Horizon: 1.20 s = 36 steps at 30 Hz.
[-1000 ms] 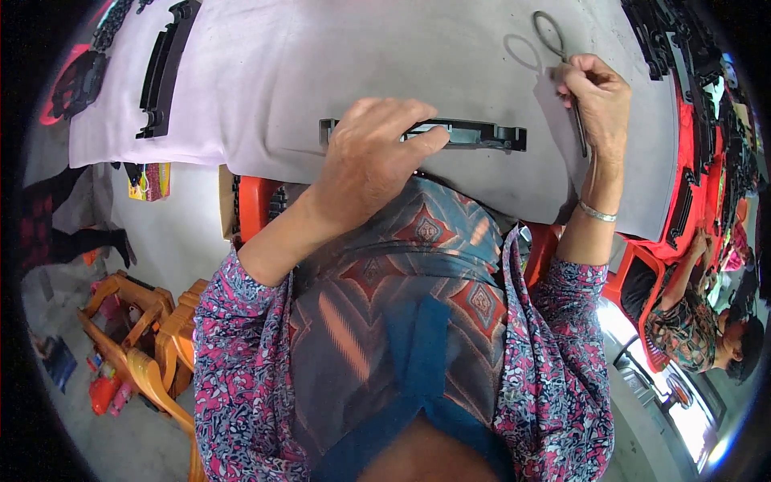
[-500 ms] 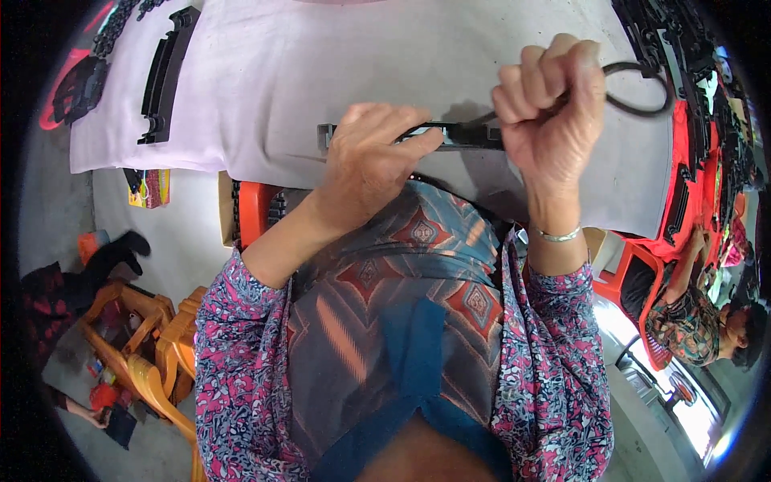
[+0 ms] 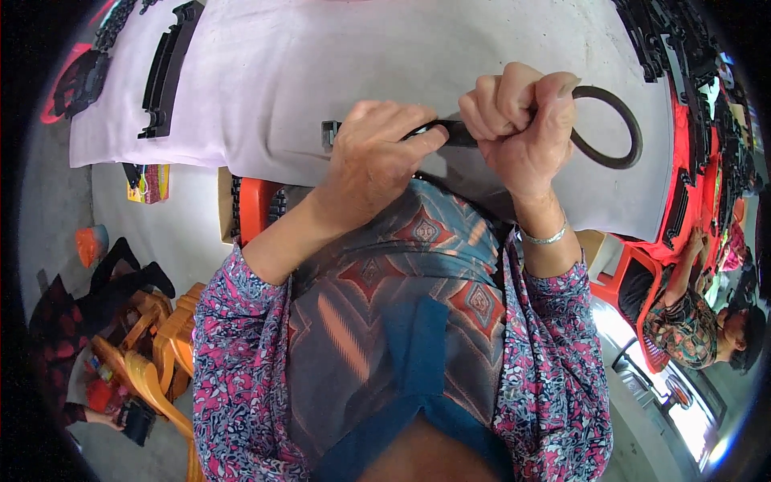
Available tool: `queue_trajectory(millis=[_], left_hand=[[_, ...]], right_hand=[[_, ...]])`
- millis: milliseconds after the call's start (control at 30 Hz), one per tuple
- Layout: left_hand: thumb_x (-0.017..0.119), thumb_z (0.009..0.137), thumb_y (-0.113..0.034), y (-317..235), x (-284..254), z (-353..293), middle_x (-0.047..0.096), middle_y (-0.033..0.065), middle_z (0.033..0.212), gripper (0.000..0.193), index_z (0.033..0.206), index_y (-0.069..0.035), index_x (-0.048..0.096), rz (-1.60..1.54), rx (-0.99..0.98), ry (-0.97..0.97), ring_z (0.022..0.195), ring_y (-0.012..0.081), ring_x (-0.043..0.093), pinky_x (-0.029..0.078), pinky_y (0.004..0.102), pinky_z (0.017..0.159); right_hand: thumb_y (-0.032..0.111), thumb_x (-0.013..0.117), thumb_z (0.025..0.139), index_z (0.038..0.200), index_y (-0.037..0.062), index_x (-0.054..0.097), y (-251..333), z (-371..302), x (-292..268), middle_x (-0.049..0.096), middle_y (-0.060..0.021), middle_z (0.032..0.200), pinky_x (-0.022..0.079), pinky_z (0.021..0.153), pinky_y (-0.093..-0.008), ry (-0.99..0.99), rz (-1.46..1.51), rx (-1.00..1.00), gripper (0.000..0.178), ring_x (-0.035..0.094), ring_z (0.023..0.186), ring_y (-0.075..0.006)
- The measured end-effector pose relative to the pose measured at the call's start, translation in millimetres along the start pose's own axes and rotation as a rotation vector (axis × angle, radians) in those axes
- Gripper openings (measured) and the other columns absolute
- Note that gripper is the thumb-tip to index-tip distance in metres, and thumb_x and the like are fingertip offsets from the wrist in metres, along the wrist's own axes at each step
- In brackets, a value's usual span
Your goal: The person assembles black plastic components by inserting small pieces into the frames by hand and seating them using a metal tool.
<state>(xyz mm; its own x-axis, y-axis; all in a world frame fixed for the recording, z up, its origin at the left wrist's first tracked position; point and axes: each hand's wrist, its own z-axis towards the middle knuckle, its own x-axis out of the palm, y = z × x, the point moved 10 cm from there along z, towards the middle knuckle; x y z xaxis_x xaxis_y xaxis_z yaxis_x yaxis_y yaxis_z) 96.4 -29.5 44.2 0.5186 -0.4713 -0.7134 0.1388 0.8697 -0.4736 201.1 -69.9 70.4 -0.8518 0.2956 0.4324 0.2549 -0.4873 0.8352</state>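
My left hand (image 3: pixel 376 154) is closed round a long black plastic piece (image 3: pixel 329 134) just above the table's near edge. One squared end of the piece sticks out left of the fingers. My right hand (image 3: pixel 520 127), in a tight fist, grips a tool with a thin dark ring-shaped handle (image 3: pixel 638 138). The ring stands out to the right of the fist. The tool's other end is hidden, so its exact kind cannot be told. The fist is close against the right part of the black piece, near the left thumb.
Another long black plastic part (image 3: pixel 169 76) lies on the pale cloth-covered table (image 3: pixel 265 56) at the left. Heaps of black parts (image 3: pixel 671 56) line the right side. A co-worker (image 3: pixel 683 325) sits at the right. Wooden chairs (image 3: pixel 152 386) and another person's legs (image 3: pixel 120 277) are at lower left.
My right fist has moved left and slightly nearer to me, toward the left hand, and the ring handle has swung lower. My left hand stays almost in place.
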Motion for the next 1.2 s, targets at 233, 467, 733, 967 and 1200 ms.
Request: queue_trajectory(millis=[233, 467, 733, 967, 1200], left_hand=[[0.065, 0.078, -0.007, -2.8, -6.1, 1.3, 0.068, 0.0044, 0.103, 0.023, 0.1, -0.008, 0.072, 0.001, 0.011, -0.05, 0.095, 0.0231, 0.066, 0.047, 0.039, 0.086], [0.065, 0.078, -0.007, -3.7, -5.6, 3.2, 0.068, 0.003, 0.1, 0.02, 0.096, -0.008, 0.073, 0.081, 0.06, -0.069, 0.09, 0.0205, 0.066, 0.047, 0.0361, 0.082], [0.068, 0.076, -0.006, -1.2, -3.2, 0.6, 0.068, 0.0037, 0.098, 0.018, 0.094, -0.009, 0.072, 0.016, 0.051, -0.083, 0.088, 0.0217, 0.066, 0.048, 0.0358, 0.082], [0.068, 0.075, -0.005, -1.5, -3.6, 3.2, 0.069, 0.0041, 0.098, 0.022, 0.096, -0.01, 0.071, 0.046, 0.039, -0.069, 0.088, 0.0233, 0.067, 0.049, 0.0364, 0.082], [0.067, 0.075, -0.005, -0.7, -2.1, 3.3, 0.069, 0.0043, 0.099, 0.023, 0.097, -0.011, 0.071, 0.051, 0.052, -0.072, 0.088, 0.0234, 0.067, 0.048, 0.0362, 0.082]], right_hand=[[0.048, 0.048, 0.105, 0.075, 0.0118, 0.033, -1.7, 0.7, 13.4, 0.026, 0.0031, 0.065, 0.022, 0.052, -0.0273, 0.046, -0.314, -0.005, 0.049, 0.023, 0.058, -0.0104], [0.049, 0.049, 0.104, 0.071, 0.0109, 0.034, -13.9, 3.5, 0.0, 0.026, 0.0028, 0.066, 0.021, 0.051, -0.0269, 0.025, -0.165, 0.033, 0.053, 0.023, 0.056, -0.0105], [0.056, 0.039, 0.105, 0.068, 0.0137, 0.03, -22.3, -1.5, -25.4, 0.025, 0.0045, 0.061, 0.017, 0.048, -0.0276, -0.064, 0.013, 0.128, 0.057, 0.018, 0.054, -0.0093], [0.061, 0.035, 0.103, 0.066, 0.0158, 0.029, -19.2, -7.2, -49.7, 0.024, 0.0043, 0.058, 0.017, 0.048, -0.0289, -0.166, 0.284, 0.167, 0.059, 0.016, 0.053, -0.0108], [0.065, 0.035, 0.102, 0.063, 0.016, 0.026, -16.7, -10.4, -47.3, 0.024, 0.0042, 0.058, 0.016, 0.049, -0.0299, -0.142, 0.247, 0.14, 0.063, 0.016, 0.053, -0.0112]])
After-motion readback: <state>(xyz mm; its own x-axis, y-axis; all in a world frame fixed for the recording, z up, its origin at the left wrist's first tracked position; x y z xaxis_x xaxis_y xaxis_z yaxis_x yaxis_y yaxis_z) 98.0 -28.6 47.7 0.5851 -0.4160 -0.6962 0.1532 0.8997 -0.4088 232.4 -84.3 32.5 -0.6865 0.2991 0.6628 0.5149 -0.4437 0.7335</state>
